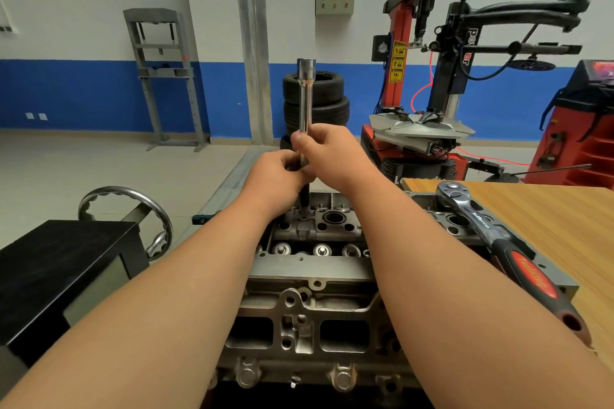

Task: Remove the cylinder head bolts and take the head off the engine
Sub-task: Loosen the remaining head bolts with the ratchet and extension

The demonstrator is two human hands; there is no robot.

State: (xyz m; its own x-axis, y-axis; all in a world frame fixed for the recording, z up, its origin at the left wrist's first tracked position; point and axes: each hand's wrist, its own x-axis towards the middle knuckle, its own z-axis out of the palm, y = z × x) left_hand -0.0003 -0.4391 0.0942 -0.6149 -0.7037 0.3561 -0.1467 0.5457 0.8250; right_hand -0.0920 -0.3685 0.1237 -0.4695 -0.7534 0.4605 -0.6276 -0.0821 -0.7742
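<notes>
Two hands meet over the far end of the cylinder head [309, 269], which lies lengthwise in front of the person and fills the lower middle of the head view. The left hand [279, 176] has its fingers curled round the lower part of a long chrome socket [305, 96]. The right hand [329, 156] grips the same tool just above, thumb pressed against its side. The socket stands upright, with its open end at the top, well above both hands.

Below the hands a dark shaft [305, 199] runs straight down to the top face of the head. It is hard to tell whether this is a bolt or part of the tool.

A ratchet [498, 242] with a red and black handle lies slantwise along the right edge of the head, just beside the right forearm. Its chrome end points away from the person. A wooden surface [548, 226] sits to the right of it.

On the left stand a black box [66, 259] and a metal handwheel [126, 212]. Behind the socket is a stack of tyres [319, 100], with a tyre changer [432, 76] to its right. A grey press frame [166, 76] stands against the blue and white wall.
</notes>
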